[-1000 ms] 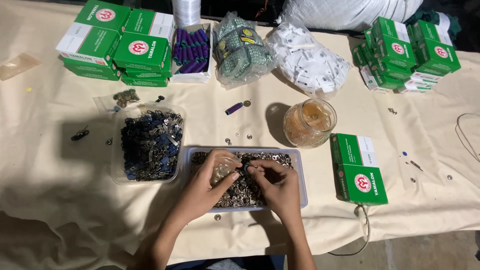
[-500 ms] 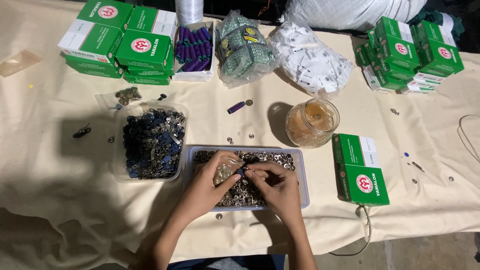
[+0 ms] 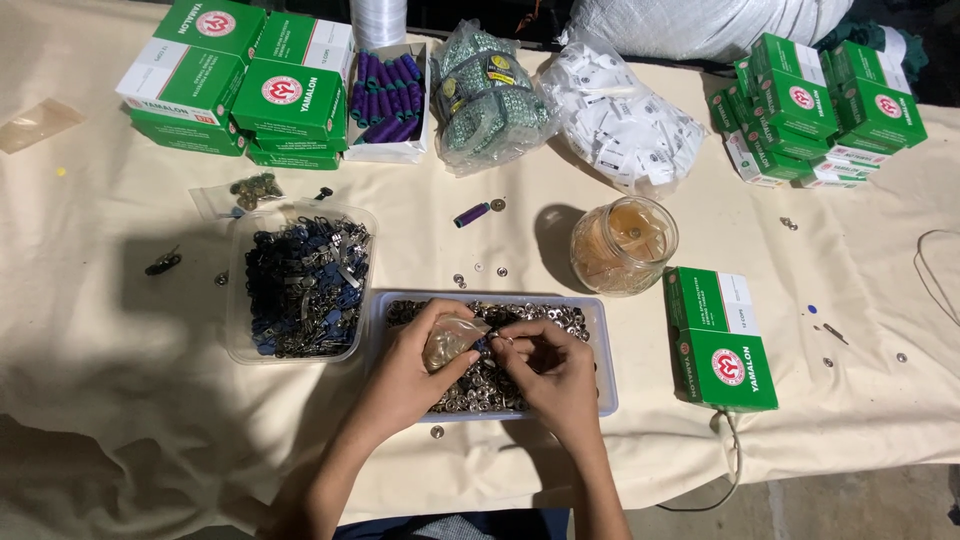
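The left hand [image 3: 415,362] closes around a small clear plastic bag [image 3: 450,342], holding it above a shallow clear tray [image 3: 598,345] filled with small silver metal fasteners [image 3: 480,385]. The right hand [image 3: 555,365] meets it at the bag's mouth, thumb and fingertips pinched together on something too small to make out. Just left of the tray sits a clear tub [image 3: 300,280] of dark blue and metal zipper pulls. Beyond the tray, a glass jar [image 3: 623,245] stands near a green box [image 3: 718,338] lying flat. Loose snaps [image 3: 480,272] dot the cream cloth [image 3: 100,330] that covers the table; the cloth is creased and hangs over the near edge. Along the far side lie stacked green boxes [image 3: 240,85], a box of purple spools [image 3: 385,95], a bag of white tags [image 3: 620,120] and more green boxes [image 3: 820,110]. The room beyond is dark.
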